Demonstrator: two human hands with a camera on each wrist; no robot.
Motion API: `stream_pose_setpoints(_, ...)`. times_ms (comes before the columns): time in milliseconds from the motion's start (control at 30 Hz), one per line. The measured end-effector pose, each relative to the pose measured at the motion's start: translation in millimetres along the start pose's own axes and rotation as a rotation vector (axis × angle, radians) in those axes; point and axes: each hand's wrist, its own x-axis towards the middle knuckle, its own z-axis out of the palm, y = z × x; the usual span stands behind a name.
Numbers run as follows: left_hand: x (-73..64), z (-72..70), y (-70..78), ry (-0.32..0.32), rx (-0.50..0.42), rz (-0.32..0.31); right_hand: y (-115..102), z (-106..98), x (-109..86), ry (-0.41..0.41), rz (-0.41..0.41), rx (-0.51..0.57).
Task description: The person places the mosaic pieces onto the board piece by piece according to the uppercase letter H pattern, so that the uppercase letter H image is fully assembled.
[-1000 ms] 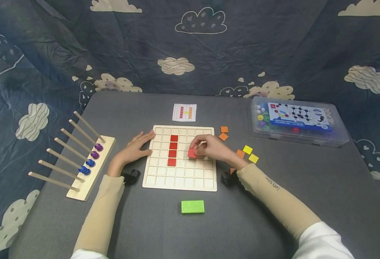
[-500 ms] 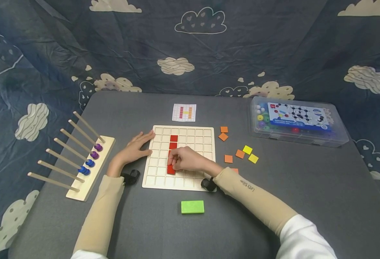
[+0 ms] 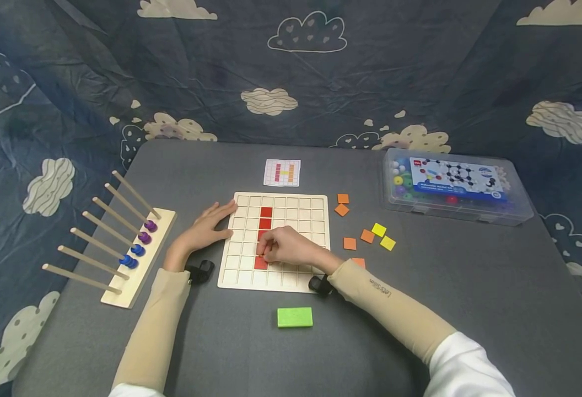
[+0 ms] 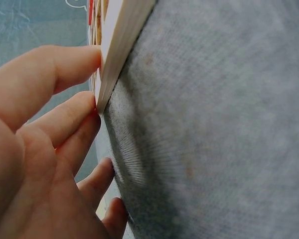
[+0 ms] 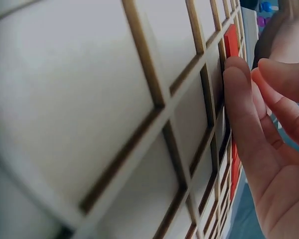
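In the head view, a pale wooden grid board (image 3: 291,281) lies flat on the table. A column of red square tiles (image 3: 267,212) runs down its left half, partly hidden behind my right hand. My right hand (image 3: 291,245) is over this column, its fingertips at the upper edge of the lowest red tile (image 3: 260,263). The right wrist view has the thumb tip touching a red tile (image 5: 231,40) flat on the board, with thumb and forefinger slightly apart. My left hand (image 3: 204,229) rests at the board's left edge, its fingertips touching the wooden side (image 4: 117,55).
Orange tiles (image 3: 349,243) and yellow tiles (image 3: 387,242) lie right of the board. Behind it is a small pattern card (image 3: 282,172). A peg rack (image 3: 144,256) stands left, a clear plastic box (image 3: 459,184) back right, a green block (image 3: 295,317) in front.
My right hand has carried a red tile left and down to the column's lower end. In the last half second that tile has shifted slightly toward me. My left hand stays put.
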Motion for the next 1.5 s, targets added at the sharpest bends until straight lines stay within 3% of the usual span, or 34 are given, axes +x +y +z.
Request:
stream_pose_setpoints(233,-0.1,1.5,0.4,0.006,-0.01,-0.011,17,-27,-21.4,0.051,0.029,0.221)
stream_pose_setpoints(433,-0.8,1.7,1.1,0.004,-0.011,-0.008,50,-65,-59.0,0.19,0.078,0.326)
stream_pose_setpoints(633,-0.5,2.1,0.4,0.005,-0.011,-0.009,88,-101,-112.0,0.369,0.194,0.31)
stream_pose_setpoints(833,0.0,2.3,-0.2,0.005,-0.009,-0.005,117,-123,-166.2,0.452,0.274,0.281)
stream_pose_setpoints(967,-0.8,1.0,0.5,0.004,-0.015,0.003,127,-129,-189.1,0.497,0.3,0.28)
stream_pose_setpoints(1200,-1.0,0.4,0.9,0.007,-0.009,0.0,130,-128,-198.6,0.508,0.296,0.291)
stream_pose_setpoints(1500,-0.3,1.4,0.7,0.001,-0.023,0.002,123,-121,-190.7,0.426,0.248,0.17)
